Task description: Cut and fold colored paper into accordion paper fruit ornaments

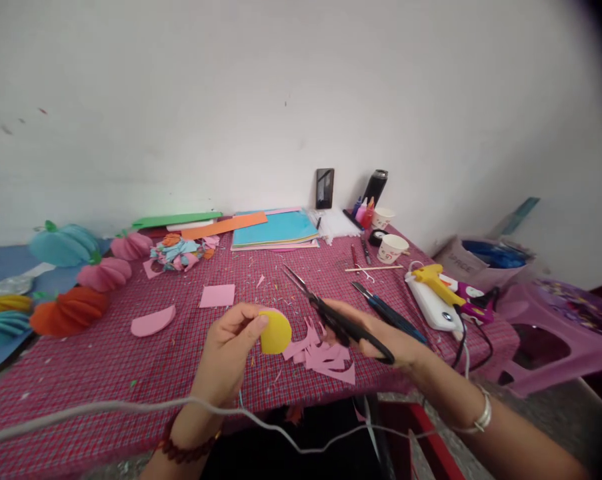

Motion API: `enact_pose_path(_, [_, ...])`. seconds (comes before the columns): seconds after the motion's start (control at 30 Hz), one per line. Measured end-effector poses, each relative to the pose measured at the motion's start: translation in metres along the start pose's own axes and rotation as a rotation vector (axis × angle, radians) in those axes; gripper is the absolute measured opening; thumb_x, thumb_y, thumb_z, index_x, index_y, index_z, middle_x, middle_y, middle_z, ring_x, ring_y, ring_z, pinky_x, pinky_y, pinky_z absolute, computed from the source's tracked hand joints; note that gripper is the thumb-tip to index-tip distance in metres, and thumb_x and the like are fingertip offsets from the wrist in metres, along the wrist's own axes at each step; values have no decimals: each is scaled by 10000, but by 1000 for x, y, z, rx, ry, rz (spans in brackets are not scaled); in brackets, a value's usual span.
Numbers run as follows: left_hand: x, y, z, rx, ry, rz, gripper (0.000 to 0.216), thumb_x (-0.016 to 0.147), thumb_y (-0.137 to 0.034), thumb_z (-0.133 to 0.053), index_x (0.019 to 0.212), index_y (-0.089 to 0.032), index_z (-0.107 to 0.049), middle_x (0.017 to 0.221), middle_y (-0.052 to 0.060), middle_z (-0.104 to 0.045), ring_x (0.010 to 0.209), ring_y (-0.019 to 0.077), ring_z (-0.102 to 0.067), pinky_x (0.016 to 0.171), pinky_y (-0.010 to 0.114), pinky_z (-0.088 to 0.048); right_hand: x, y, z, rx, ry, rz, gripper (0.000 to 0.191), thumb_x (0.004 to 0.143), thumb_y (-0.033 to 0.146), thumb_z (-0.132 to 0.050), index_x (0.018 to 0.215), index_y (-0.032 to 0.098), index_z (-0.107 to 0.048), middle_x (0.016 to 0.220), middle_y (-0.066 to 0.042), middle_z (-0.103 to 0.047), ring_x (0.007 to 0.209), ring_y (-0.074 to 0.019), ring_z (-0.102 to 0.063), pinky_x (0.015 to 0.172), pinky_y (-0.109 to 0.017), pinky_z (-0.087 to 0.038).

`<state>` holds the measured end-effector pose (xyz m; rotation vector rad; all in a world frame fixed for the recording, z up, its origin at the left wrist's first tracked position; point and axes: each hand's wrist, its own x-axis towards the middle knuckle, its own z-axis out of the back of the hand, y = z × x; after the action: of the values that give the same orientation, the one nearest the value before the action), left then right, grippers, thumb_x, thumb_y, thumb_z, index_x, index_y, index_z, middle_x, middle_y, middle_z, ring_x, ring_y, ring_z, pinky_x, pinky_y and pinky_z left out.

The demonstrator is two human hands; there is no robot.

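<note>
Between the thumb and fingers of my left hand (233, 343) is a yellow paper piece (277, 333) with a rounded edge; a sliver of pink shows behind its top. My right hand (368, 330) grips black-handled scissors (325, 310), their blades pointing up and to the left, apart from the paper. Pink paper scraps (325, 360) lie in a heap below the scissors. A pink paper square (217, 295) and a folded pink half-round piece (153, 322) rest on the checked cloth, left of and beyond my left hand.
Paper pumpkins (71, 312) stand at the left. Coloured sheets (275, 230) and a scrap pile (178, 252) lie toward the wall. At right are a craft knife (365, 293), paper cups (393, 248) and a yellow glue gun (438, 283). A white cable (131, 405) crosses in front.
</note>
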<state>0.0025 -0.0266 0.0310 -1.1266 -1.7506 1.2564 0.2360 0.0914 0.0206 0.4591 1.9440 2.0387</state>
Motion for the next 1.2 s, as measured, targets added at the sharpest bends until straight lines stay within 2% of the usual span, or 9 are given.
enact_pose_path(0.07, [0, -7, -4, -40, 25, 14, 110, 743, -242, -711, 706, -160, -648, 810, 11, -671, 700, 115, -593, 642, 216, -470, -6, 2, -16, 69, 39, 37, 879, 706, 702, -607, 1378, 175, -399, 1002, -68, -539, 859, -174, -501, 769, -316, -426])
enact_pose_path(0.13, [0, -14, -7, -59, 51, 56, 138, 734, -233, -710, 670, -152, -617, 789, 5, -656, 664, 103, -579, 621, 210, -460, -7, 3, -28, 93, 53, 42, 849, 683, 738, -591, 1289, 151, -493, 920, -47, -536, 767, -151, -482, 692, -287, -417])
enact_pose_path(0.27, [0, -19, -11, -73, 59, 125, 180, 708, -231, -718, 641, -150, -571, 680, -13, -616, 583, 88, -548, 570, 201, -438, -4, 3, -39, 55, 48, 52, 722, 708, 686, -621, 1167, 130, -583, 836, -19, -517, 693, -113, -440, 603, -232, -356])
enact_pose_path(0.37, [1, -17, -12, -50, 42, 140, 194, 703, -244, -714, 637, -151, -557, 662, -7, -618, 560, 97, -550, 539, 207, -433, -4, -1, -41, 68, 31, 59, 657, 742, 615, -644, 1192, 143, -576, 807, -1, -499, 677, -98, -428, 584, -215, -338])
enact_pose_path(0.53, [3, -11, -14, -15, 41, 177, 193, 693, -244, -711, 630, -152, -554, 649, -2, -624, 524, 104, -550, 502, 216, -432, -6, -9, -44, 132, -2, 73, 728, 714, 621, -669, 1248, 140, -556, 768, 14, -479, 639, -83, -402, 558, -202, -343])
enact_pose_path(0.7, [5, -7, -15, -14, 49, 195, 196, 703, -249, -699, 621, -150, -550, 667, 4, -627, 543, 104, -562, 519, 217, -436, -6, -26, -43, 124, -52, 42, 710, 734, 507, -715, 1330, 180, -507, 854, -23, -561, 777, -131, -510, 686, -254, -453])
enact_pose_path(0.87, [6, -4, -14, -18, 52, 207, 203, 708, -255, -696, 622, -150, -545, 665, 4, -624, 547, 102, -562, 526, 216, -436, -5, -37, -43, 73, -109, 42, 671, 738, 396, -744, 1334, 187, -517, 870, -37, -600, 862, -166, -541, 749, -286, -485])
enact_pose_path(1.07, [7, -4, -14, -1, 73, 208, 211, 719, -261, -689, 623, -153, -537, 652, 0, -613, 535, 101, -557, 515, 214, -434, -6, -37, -45, 104, -127, -5, 622, 761, 381, -718, 1325, 198, -532, 888, -33, -596, 801, -144, -519, 690, -259, -484])
enact_pose_path(1.2, [7, -4, -11, 43, 89, 204, 211, 731, -272, -686, 630, -158, -540, 610, -11, -592, 500, 98, -532, 487, 211, -431, -8, -39, -46, 138, -144, -31, 598, 739, 335, -739, 1300, 229, -561, 822, -4, -540, 684, -107, -431, 581, -217, -411])
